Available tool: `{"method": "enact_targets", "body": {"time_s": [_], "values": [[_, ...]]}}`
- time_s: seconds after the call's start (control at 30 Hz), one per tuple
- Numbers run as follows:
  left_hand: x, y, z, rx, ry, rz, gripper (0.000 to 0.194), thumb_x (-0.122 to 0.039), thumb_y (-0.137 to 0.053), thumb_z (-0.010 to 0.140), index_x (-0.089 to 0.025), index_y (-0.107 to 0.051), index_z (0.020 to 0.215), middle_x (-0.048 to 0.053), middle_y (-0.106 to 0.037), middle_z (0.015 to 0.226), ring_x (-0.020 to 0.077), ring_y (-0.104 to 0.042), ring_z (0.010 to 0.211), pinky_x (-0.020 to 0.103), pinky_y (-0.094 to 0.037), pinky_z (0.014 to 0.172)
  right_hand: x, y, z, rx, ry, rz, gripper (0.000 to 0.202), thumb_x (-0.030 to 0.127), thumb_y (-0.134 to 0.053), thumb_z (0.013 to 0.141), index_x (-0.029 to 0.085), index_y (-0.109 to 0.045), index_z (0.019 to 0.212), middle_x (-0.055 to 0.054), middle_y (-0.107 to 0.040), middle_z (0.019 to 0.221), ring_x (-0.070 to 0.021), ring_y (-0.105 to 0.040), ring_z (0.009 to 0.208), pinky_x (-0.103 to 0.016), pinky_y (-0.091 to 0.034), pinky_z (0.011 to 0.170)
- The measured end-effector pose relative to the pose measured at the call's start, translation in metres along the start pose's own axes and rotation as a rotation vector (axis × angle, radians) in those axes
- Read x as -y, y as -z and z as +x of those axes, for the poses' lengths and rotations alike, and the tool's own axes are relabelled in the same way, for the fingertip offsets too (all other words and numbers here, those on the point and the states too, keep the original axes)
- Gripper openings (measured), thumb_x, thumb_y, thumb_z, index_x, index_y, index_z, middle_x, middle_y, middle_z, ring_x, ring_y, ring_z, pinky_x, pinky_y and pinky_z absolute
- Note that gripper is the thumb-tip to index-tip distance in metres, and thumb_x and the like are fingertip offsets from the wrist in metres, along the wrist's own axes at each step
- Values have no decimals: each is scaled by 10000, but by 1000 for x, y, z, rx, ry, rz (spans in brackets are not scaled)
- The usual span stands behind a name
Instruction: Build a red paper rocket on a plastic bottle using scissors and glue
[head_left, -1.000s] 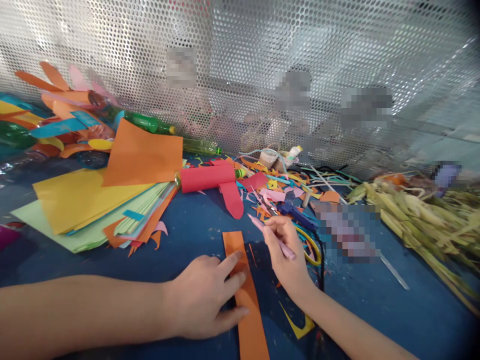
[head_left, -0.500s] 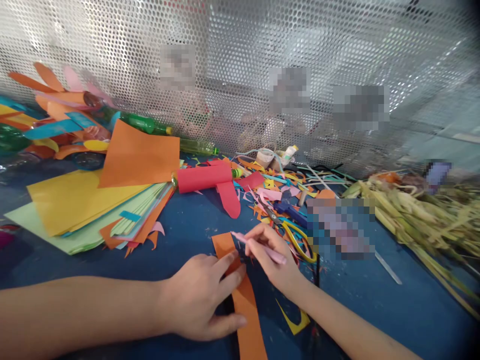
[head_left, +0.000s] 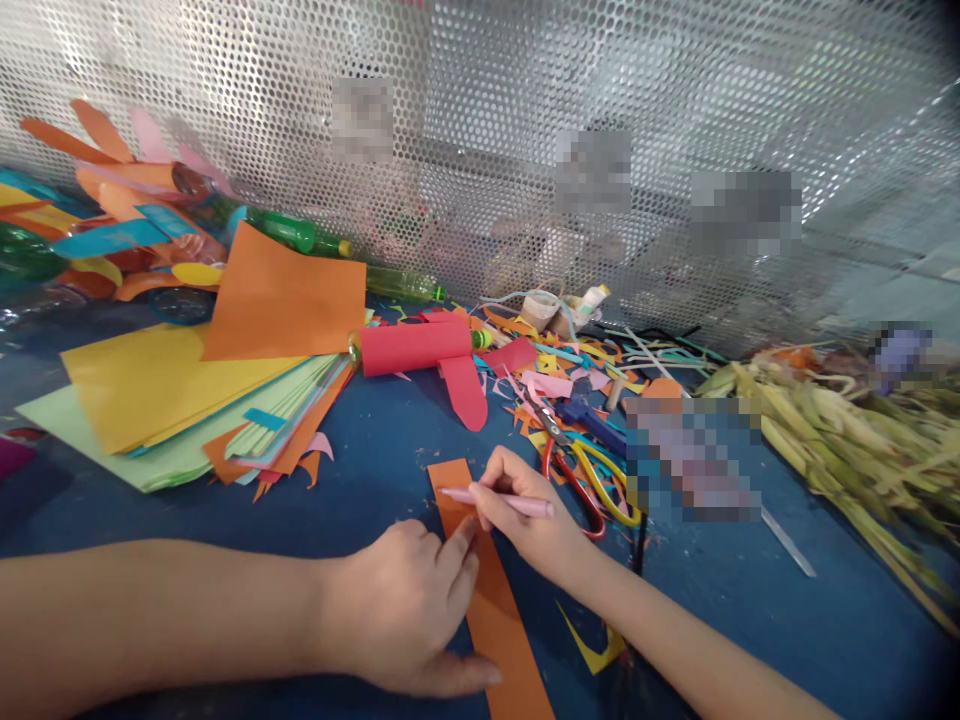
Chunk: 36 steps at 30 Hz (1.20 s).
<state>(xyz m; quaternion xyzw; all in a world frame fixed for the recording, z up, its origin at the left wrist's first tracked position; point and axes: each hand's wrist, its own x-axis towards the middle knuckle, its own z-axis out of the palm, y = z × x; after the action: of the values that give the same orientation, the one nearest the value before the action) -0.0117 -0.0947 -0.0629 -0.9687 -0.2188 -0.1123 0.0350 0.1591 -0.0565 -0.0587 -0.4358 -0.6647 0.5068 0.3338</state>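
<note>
A long orange paper strip [head_left: 504, 610] lies on the blue table, its far end near the middle of the view. My left hand [head_left: 409, 605] rests on the strip, fingertips pressing it down and thumb stretched out across it. My right hand [head_left: 529, 525] is closed round a light pink pen [head_left: 531, 506], whose tip is over the strip's far end; whether it touches the paper I cannot tell. Beyond lies a small bottle wrapped in red paper [head_left: 416, 345], with red paper flaps beside it. Scissors with yellow and red handles [head_left: 604, 485] lie right of my right hand.
Stacked coloured paper [head_left: 161, 385] lies at left under an orange sheet [head_left: 292, 305]. Green plastic bottles [head_left: 292, 232] and paper-decorated bottles stand behind. Paper scraps [head_left: 547, 385] spread across the middle. Dry husks [head_left: 840, 430] are at right. A perforated metal panel [head_left: 480, 130] bounds the back.
My right hand has moved the pen tip left, from the strip's far right edge to over its surface. My left hand still holds the strip down, its fingers shifted slightly. The view has tilted slightly.
</note>
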Motion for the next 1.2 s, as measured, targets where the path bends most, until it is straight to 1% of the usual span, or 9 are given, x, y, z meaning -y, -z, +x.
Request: {"method": "enact_targets", "body": {"time_s": [0.27,0.43,0.63,0.77,0.83,0.87,1.0,1.07,1.2], "values": [[0,1,1,7,1,20,689,-553,-296,837,28,-622,1013,267,-646,953,262,-623,539,364,-479,423,1,-4,0,1,-21,-36,200,320,-505,835,212,-385,717,68,-438,573,-97,-456,535,-218,-359,514],[1,1,1,-3,-10,23,679,-544,-288,843,26,-619,1008,268,-648,937,258,-626,548,355,-473,429,-2,-4,0,-2,15,-54,192,308,-491,842,213,-385,713,72,-424,574,-93,-437,527,-215,-356,516],[3,1,2,-18,-17,27,667,-533,-304,842,32,-617,1005,276,-642,951,254,-625,543,349,-469,422,1,-1,0,25,45,-16,201,293,-486,842,213,-386,687,80,-404,566,-84,-413,515,-215,-397,559],[3,1,1,-27,-16,21,668,-535,-290,844,22,-628,989,270,-647,946,250,-625,542,345,-471,423,2,-2,0,36,35,19,201,298,-492,837,213,-389,686,76,-413,581,-78,-403,492,-231,-424,576],[2,0,1,-36,-15,25,671,-534,-282,846,21,-635,976,266,-650,941,247,-618,521,347,-466,413,2,-2,-1,-2,35,-8,209,295,-491,838,212,-383,680,74,-410,566,-81,-403,489,-229,-416,564],[2,0,1,-40,-16,30,672,-533,-278,847,21,-636,973,268,-647,951,247,-618,520,349,-466,412,1,-1,-2,-48,40,-16,215,293,-485,842,213,-376,675,76,-399,548,-83,-400,483,-227,-407,551],[2,-1,0,-64,-17,46,679,-533,-262,852,20,-636,976,278,-619,1021,250,-630,550,347,-469,424,-2,4,-5,-287,64,-29,236,276,-450,847,221,-336,648,87,-332,483,-89,-350,429,-212,-320,447],[3,-1,-1,-71,-18,47,674,-529,-264,854,19,-635,978,277,-617,1026,249,-632,558,343,-469,428,-3,6,-6,-318,74,-85,238,257,-450,835,220,-329,634,82,-320,487,-91,-334,426,-218,-287,428],[2,-2,-1,-76,-17,44,668,-527,-271,853,21,-630,985,280,-618,1022,249,-630,556,347,-468,431,-4,6,-5,-328,90,-191,230,211,-457,810,217,-323,624,77,-300,519,-89,-315,450,-222,-283,446]]}}
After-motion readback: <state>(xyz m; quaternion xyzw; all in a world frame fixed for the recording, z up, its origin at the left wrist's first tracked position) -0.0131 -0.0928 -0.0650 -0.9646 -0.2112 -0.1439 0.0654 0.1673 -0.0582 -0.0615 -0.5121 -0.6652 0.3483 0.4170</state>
